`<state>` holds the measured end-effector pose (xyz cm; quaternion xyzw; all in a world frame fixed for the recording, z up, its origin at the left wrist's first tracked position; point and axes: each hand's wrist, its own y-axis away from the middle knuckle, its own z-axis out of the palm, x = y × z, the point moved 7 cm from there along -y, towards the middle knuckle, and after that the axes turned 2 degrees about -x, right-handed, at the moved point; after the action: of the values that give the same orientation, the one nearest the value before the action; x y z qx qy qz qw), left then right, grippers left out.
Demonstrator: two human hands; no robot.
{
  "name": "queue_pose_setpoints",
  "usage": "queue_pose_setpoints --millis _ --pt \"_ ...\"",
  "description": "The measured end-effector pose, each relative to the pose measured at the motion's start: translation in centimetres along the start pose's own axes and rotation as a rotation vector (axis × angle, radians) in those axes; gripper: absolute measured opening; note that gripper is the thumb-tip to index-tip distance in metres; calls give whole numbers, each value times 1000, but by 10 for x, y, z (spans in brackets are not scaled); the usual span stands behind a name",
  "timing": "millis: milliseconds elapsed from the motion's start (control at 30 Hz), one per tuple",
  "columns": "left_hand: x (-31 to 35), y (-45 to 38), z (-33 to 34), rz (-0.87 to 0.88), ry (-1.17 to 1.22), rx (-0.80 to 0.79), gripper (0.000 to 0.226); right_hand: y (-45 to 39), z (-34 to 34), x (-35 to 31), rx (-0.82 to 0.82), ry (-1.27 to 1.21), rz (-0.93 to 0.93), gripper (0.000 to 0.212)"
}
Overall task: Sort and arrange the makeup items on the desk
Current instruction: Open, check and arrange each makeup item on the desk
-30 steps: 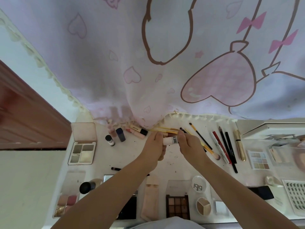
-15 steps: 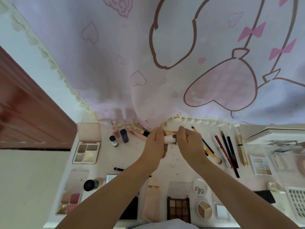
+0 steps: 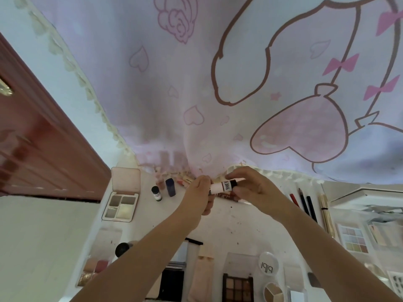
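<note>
Okay, sweeping from the left: an open four-pan palette (image 3: 120, 202) lies flat near the desk (image 3: 246, 227) edge, and beside it stand a small dark-capped bottle (image 3: 156, 193) and a navy tube (image 3: 170, 187). Now mid-frame, my left hand (image 3: 199, 196) is curled around one end of a small pale tube with a dark cap (image 3: 222, 187), held up above the desk, just in front of the curtain (image 3: 196, 83) hem. My right hand (image 3: 250, 189) pinches the capped end, thumb and fingers closed on it. Further right, red and black pencils (image 3: 304, 202) lie side by side, then a gold stick (image 3: 326, 211), and a pastel eyeshadow palette (image 3: 352, 237) sits at the far side.
</note>
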<state>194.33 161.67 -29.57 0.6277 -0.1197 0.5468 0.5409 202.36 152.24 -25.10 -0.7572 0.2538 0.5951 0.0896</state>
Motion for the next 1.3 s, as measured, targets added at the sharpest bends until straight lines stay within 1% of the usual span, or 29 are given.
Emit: queue_pose_setpoints --millis 33,67,100,133,167,233,300,333,433,500,533,600,667,700,800,933,1067,1167,1233,1300 --pt "1 1 0 13 -19 -2 31 -2 2 1 -7 10 61 19" --pt "1 2 0 24 -42 -3 31 -4 4 1 -32 83 101 17" --pt "2 3 0 34 -63 -1 32 -5 6 1 -54 166 116 21" --pt "2 3 -1 39 -74 3 32 -7 8 -1 -55 224 100 23" --pt "2 3 -2 38 -73 10 31 -7 7 -4 -38 227 67 23" --pt "2 2 -5 33 -57 24 29 -6 4 -3 -7 127 20 30" --pt "1 1 -8 32 -61 30 29 -5 6 1 -44 21 29 37" --pt "1 1 -8 33 -66 30 30 -6 9 4 -69 -1 50 37" --pt "-1 3 -7 43 -87 18 31 -7 13 7 -73 71 124 13" --pt "-2 2 -7 41 -100 20 32 -8 12 6 -58 156 123 20" --pt "-3 2 -8 31 -91 27 32 -8 11 5 -49 146 101 20" --pt "-6 1 -11 6 -63 37 31 -6 10 7 -51 39 77 30" --pt "-7 1 -11 3 -70 33 30 -5 14 12 -95 -48 108 39" --pt "-8 1 -11 5 -87 31 30 -5 17 14 -117 -46 125 37" --pt "-9 3 -9 21 -143 21 29 -7 21 17 -121 16 146 18" --pt "-14 4 -11 -1 -117 17 27 -9 21 20 -79 32 139 20" --pt "-22 6 -16 -35 -108 15 25 -9 30 27 -132 -5 183 21" --pt "-27 7 -16 -60 -114 5 26 -12 39 27 -160 52 216 18" --pt "-30 6 -23 -59 -189 47 27 -15 43 25 -146 104 227 13" --pt "-25 6 -41 4 -358 150 33 -20 47 22 -114 178 232 13"
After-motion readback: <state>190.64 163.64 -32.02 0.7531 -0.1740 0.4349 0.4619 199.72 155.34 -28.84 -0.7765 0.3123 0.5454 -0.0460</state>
